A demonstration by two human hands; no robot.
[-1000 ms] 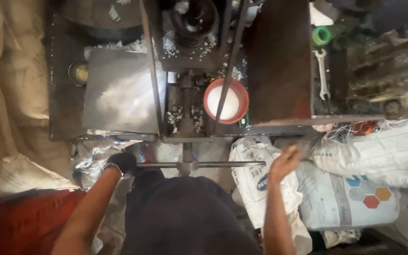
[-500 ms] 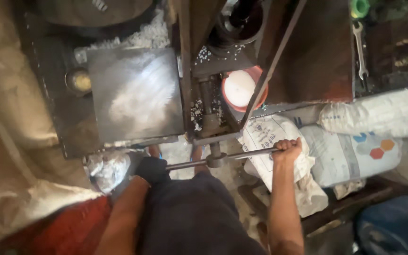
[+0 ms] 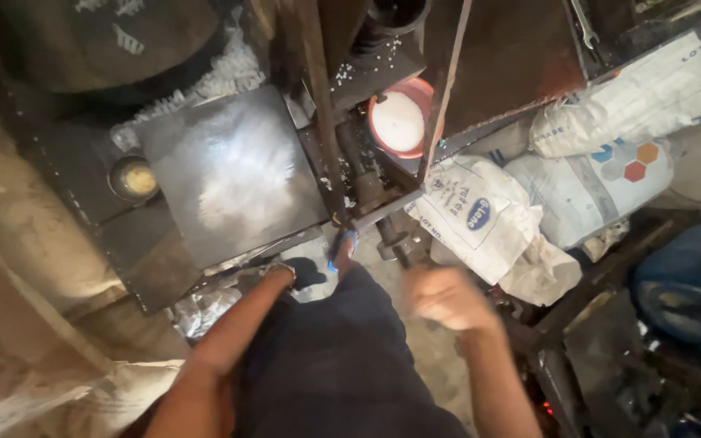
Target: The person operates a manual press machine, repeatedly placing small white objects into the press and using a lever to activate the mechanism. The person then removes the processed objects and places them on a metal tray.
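Note:
My left hand (image 3: 305,272) wears a dark glove and sits at the lower edge of the grey steel plate (image 3: 229,174) of a press; its grip is hidden. My right hand (image 3: 448,297) is blurred, fingers curled, in the air below the press screw (image 3: 371,191), and I see nothing in it. The thin handle bar (image 3: 387,208) crosses the screw at an angle, apart from my right hand. A red-rimmed bowl of white material (image 3: 399,122) stands just behind the screw.
White printed sacks (image 3: 480,215) (image 3: 602,174) lie to the right of the press. A small round cup (image 3: 133,178) sits left of the plate. Tan cloth (image 3: 18,268) hangs at the left. Dark metal frames (image 3: 602,268) and a blue object (image 3: 687,284) fill the lower right.
My right hand has come off the handle bar and dropped toward me. The bar has swung from level to slanted. The view has shifted closer and to the right.

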